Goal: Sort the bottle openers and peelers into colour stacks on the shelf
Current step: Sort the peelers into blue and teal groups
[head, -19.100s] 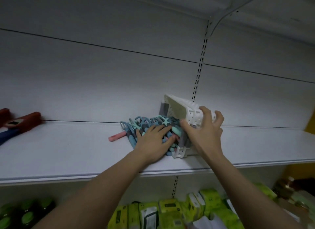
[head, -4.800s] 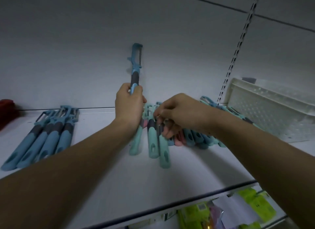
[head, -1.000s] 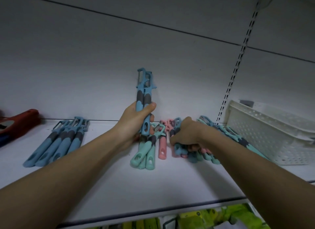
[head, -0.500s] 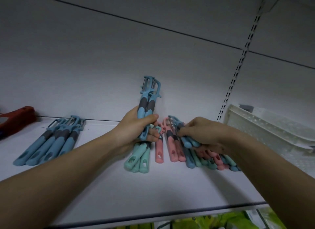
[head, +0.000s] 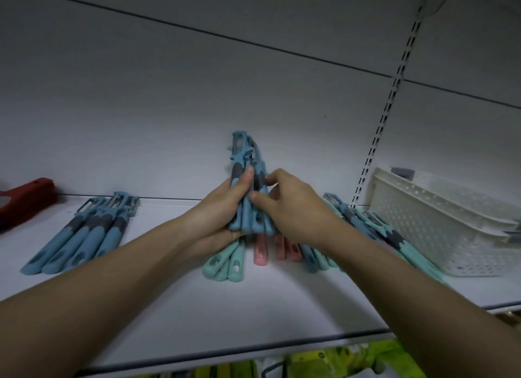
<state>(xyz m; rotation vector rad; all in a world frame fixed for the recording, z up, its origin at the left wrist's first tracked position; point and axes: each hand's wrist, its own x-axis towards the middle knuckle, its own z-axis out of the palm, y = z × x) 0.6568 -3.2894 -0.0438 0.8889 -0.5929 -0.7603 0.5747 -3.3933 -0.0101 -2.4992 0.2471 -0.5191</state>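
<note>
Left hand (head: 217,208) grips a bundle of blue plastic peelers with grey grips (head: 248,197), upright near the white shelf (head: 253,307) back edge; right hand (head: 293,205) pinches the same bundle. Blue stack (head: 81,236) toward left edge. Mint peelers (head: 225,262) and pink peelers (head: 260,251) mid-shelf. White perforated plastic basket (head: 439,222) at right edge. Front strip open.

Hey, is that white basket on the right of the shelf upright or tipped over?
Upright. The white basket sits flat on the shelf, perforated side facing us, rim on top. Its contents cannot be seen.
</note>
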